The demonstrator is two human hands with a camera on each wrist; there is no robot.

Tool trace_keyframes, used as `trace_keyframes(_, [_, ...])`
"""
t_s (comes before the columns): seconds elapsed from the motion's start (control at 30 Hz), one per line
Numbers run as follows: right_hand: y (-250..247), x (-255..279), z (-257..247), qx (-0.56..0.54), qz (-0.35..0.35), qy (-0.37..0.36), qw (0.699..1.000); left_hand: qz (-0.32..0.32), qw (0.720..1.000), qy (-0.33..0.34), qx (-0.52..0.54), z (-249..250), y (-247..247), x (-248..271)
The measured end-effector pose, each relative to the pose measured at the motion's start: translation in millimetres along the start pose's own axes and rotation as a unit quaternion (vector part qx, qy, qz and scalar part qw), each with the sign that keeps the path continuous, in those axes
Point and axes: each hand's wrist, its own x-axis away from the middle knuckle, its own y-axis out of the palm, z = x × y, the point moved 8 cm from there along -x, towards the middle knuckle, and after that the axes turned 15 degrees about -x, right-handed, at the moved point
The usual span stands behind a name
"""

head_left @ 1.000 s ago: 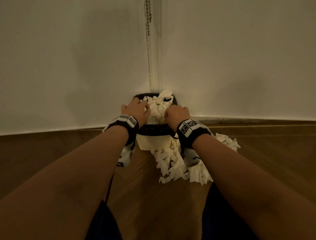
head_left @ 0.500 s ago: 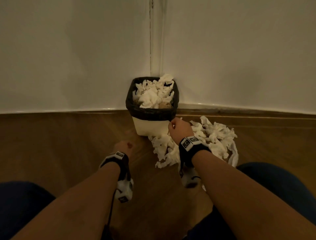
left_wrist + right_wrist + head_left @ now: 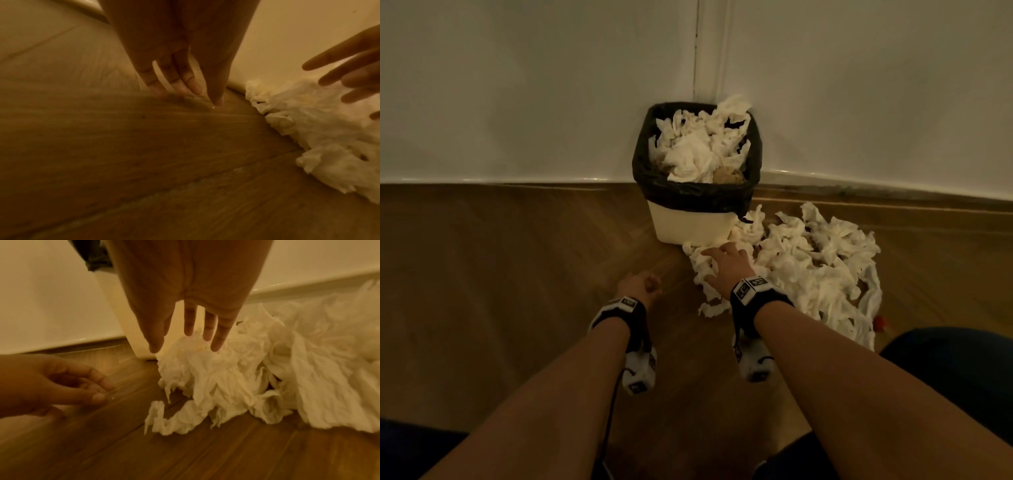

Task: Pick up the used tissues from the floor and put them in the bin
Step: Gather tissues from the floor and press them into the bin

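Forearms fill the lower part of the head view, each with a black wrist strap and a white camera pod under it. Near centre frame the left hand (image 3: 638, 283) hovers low over the brown herringbone wooden floor (image 3: 517, 291), fingers loosely curled with fingertips near the boards, gripping nothing. Just right of it the right hand (image 3: 726, 265) is spread, fingers straight, reaching onto the near edge of the heap of crumpled white used tissues (image 3: 815, 270), which has not yet been gripped; the right wrist view shows its fingertips (image 3: 218, 344) just at the paper. That heap sprawls across the floor at centre right, touching the base of the small cream plastic bin with the black liner (image 3: 688, 226), which stands in the corner of the white walls (image 3: 517, 102) at upper centre. The bin is already heaped to its rim with tissues, so I judge the job about half done, with the whole floor pile left and little room to take it. Compared with a second ago, both hands have left the bin top and dropped to the floor, and half a second ago the right hand was a closed fist beside the bin; now it is opened flat
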Motion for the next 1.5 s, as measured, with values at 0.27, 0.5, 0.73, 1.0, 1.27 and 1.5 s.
trace_keyframes(0.27, [29.5,-17.3,32.8,-0.009,-0.015,0.024,1.000,-0.010,1.000,-0.019,0.021,-8.4,7.9,-19.9])
trace_keyframes(0.5, [35.9,-21.6,34.3,-0.022,0.015,0.026,0.999,0.006,0.999,-0.017,0.050,-12.6,9.4,-26.8])
trace_keyframes(0.73, [44.8,-17.2,28.2,-0.010,-0.010,0.007,1.000,0.037,0.997,-0.030,0.054,-18.2,3.8,-28.2])
trace_keyframes(1.0, [-7.1,-2.5,26.5,-0.349,0.095,0.062,0.930,0.087,0.924,-0.085,0.361,-30.5,-23.5,-14.9])
trace_keyframes(1.27, [-41.2,20.2,-14.4,-0.774,-0.006,0.076,0.628,0.137,0.859,-0.027,0.492,-17.6,-89.2,2.2])
trace_keyframes(1.5, [-82.9,47.6,-75.3,-0.811,-0.125,-0.009,0.571,0.180,0.853,0.082,0.483,20.2,-159.4,37.9])
